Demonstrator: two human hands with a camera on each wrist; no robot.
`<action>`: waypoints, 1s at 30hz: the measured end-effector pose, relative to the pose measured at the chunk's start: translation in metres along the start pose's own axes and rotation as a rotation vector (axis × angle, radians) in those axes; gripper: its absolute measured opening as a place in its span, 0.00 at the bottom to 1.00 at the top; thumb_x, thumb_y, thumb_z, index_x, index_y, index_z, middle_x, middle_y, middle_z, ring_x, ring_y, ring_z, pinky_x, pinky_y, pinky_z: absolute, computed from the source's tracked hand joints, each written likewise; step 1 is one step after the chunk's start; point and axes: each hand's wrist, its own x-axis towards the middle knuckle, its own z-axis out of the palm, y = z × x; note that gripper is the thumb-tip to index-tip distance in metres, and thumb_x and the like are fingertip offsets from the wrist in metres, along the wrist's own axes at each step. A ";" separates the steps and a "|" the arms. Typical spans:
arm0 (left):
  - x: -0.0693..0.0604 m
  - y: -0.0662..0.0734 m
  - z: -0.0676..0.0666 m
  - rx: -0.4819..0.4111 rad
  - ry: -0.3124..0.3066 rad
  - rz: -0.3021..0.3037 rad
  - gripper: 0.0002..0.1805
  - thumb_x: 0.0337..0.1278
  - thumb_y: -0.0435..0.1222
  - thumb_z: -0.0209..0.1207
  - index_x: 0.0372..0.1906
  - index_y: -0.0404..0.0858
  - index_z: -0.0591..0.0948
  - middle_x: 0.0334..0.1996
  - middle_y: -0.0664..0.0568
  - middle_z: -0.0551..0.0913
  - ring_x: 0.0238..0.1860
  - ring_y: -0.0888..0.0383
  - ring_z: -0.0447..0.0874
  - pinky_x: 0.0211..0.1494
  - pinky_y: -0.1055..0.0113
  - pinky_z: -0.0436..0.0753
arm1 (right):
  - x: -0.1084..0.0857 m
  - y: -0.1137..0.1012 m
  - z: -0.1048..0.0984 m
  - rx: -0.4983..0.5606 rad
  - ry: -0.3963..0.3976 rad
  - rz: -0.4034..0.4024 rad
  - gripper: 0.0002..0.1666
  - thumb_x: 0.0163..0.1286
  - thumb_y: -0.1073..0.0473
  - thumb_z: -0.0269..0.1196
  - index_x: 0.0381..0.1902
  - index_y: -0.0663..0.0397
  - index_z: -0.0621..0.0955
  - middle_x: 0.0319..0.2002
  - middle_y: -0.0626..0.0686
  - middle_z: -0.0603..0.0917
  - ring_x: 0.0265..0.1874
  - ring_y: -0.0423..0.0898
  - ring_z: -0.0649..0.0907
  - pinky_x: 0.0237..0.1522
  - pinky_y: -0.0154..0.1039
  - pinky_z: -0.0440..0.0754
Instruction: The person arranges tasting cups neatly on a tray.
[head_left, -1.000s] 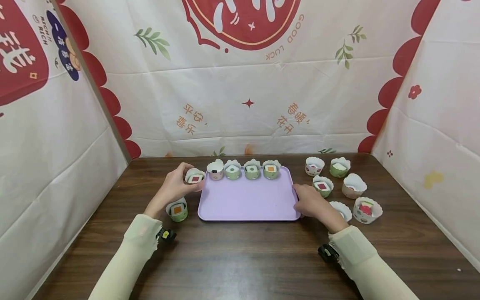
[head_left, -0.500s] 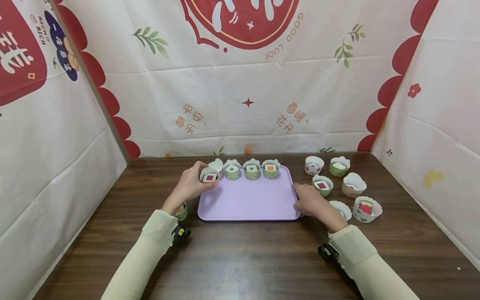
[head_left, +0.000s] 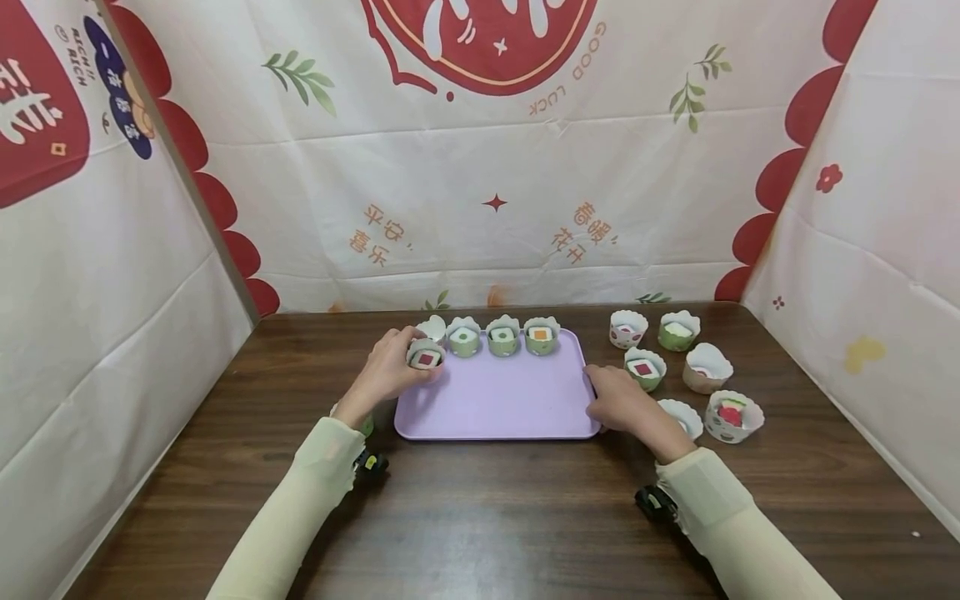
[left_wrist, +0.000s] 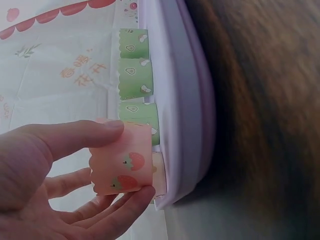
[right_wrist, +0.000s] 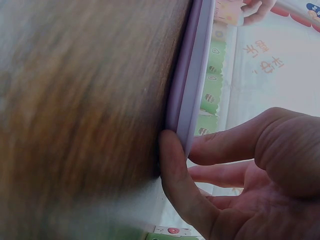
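Note:
My left hand (head_left: 385, 368) pinches a pink paper baking cup (left_wrist: 122, 160) with strawberries printed on it, thumb on one side and fingers on the other. In the head view, a white square with a dark red centre shows inside this cup, above the left part of the lilac tray (head_left: 510, 400). With thumb and fingers, my right hand (head_left: 624, 407) grips the tray's right edge. Along the tray's back stand several cups: a pale one (head_left: 432, 327), partly hidden by the held cup, then green ones (head_left: 503, 340) with square pieces in them.
Beside my left wrist, a green cup (head_left: 367, 424) is mostly hidden. Right of the tray stand several more filled cups, among them a green one (head_left: 645, 369) and a white one (head_left: 733, 417). Behind the wooden table (head_left: 480, 517) hangs a printed white cloth (head_left: 450, 167).
My left hand has carried the strawberry cup rightward from beside the tray to above its left part, then slightly nearer to me. My right hand keeps its grip on the tray's edge.

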 end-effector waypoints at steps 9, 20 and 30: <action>0.001 0.001 0.003 0.008 -0.038 -0.034 0.37 0.50 0.47 0.76 0.63 0.35 0.78 0.51 0.40 0.81 0.53 0.44 0.77 0.55 0.50 0.75 | 0.001 0.001 0.000 -0.012 0.005 -0.008 0.39 0.54 0.69 0.65 0.65 0.78 0.72 0.56 0.76 0.80 0.50 0.62 0.80 0.54 0.59 0.83; 0.003 0.000 0.008 -0.004 -0.016 -0.043 0.37 0.51 0.45 0.77 0.61 0.35 0.72 0.50 0.39 0.80 0.51 0.43 0.77 0.55 0.49 0.77 | 0.002 0.001 -0.001 -0.018 0.002 0.001 0.39 0.54 0.69 0.66 0.65 0.78 0.72 0.54 0.75 0.81 0.48 0.61 0.80 0.52 0.58 0.84; 0.004 -0.001 0.008 -0.009 -0.021 -0.059 0.40 0.51 0.44 0.76 0.65 0.34 0.70 0.55 0.36 0.80 0.53 0.42 0.79 0.57 0.48 0.79 | 0.001 0.001 -0.001 -0.010 0.001 0.001 0.39 0.54 0.70 0.65 0.66 0.78 0.72 0.56 0.76 0.80 0.48 0.61 0.80 0.53 0.58 0.84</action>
